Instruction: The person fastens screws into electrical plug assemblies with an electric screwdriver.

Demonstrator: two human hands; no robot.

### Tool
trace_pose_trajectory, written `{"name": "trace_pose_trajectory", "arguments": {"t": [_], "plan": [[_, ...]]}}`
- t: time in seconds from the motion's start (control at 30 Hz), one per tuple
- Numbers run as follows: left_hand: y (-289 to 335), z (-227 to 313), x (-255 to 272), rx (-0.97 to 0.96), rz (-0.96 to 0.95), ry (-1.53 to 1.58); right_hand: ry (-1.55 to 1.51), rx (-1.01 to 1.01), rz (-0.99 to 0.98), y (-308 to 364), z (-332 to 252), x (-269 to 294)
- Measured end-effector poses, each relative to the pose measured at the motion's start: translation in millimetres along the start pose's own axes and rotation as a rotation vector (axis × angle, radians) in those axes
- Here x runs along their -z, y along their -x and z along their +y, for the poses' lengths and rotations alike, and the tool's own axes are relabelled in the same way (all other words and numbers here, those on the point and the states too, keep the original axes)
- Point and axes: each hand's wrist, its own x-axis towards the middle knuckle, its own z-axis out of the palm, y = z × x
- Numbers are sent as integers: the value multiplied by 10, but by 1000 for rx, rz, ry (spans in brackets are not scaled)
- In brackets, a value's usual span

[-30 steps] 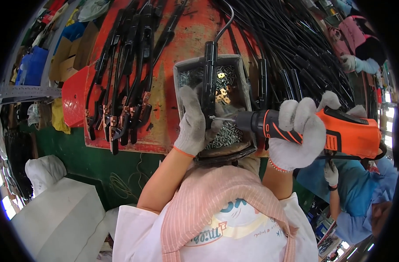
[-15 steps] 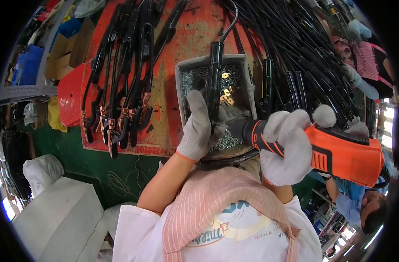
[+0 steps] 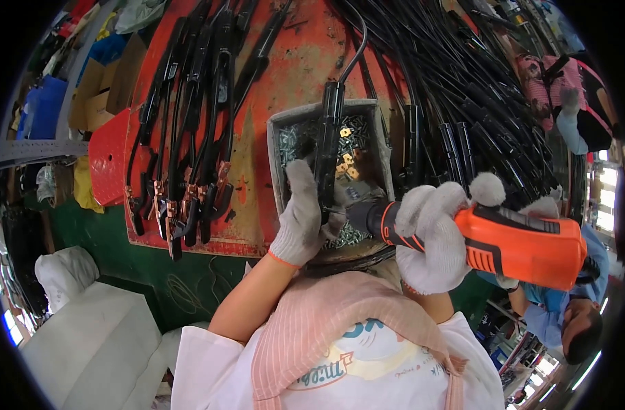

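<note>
- Black tubular handle [image 3: 331, 113] stood roughly lengthwise over the open grey bin [image 3: 385, 147], its lower end in the left hand and a bent grey-black cable [image 3: 359, 55] rising from its upper end.
- The left hand [image 3: 300, 222], in a pale knitted glove with an orange cuff edge, was partly closed around the handle's lower part, thumb along its left side, the fingers mostly hidden behind it.
- The right hand [image 3: 435, 236], gloved likewise, was wrapped firmly around the orange-and-black power screwdriver [image 3: 521, 246], whose dark nose pointed left at the handle's lower end; blur hid whether the bit touched it.
- Inside the bin, below the handle, lay many small silvery screws [image 3: 292, 140] and a few brass-coloured square pieces [image 3: 347, 161].
- The bin sat near the front edge of a worn red worktable [image 3: 258, 195].
- Left of it on the table lay black cable assemblies with copper-coloured clamp ends [image 3: 223, 174] toward the person.
- Right of it spread a thick bundle of black cables [image 3: 422, 61], with more black tubular handles [image 3: 456, 147] among them.
- Past the table's right side were a co-worker in pink [image 3: 569, 96] and, lower down, another in blue [image 3: 541, 321].
</note>
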Motion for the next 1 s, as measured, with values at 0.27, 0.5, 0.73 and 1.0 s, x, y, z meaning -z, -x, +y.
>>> {"name": "trace_pose_trajectory", "arguments": {"t": [0.27, 0.5, 0.73, 1.0], "plan": [[75, 88, -138, 130, 186, 41, -91, 156, -7, -310, 18, 384], [48, 103, -71, 60, 70, 58, 75, 180, 3, -410, 461, 362], [38, 90, -120, 39, 156, 43, -40, 75, 1, -391, 640, 452], [20, 80, -88, 35, 95, 50, 56, 122, 78, -458, 466, 420]]}}
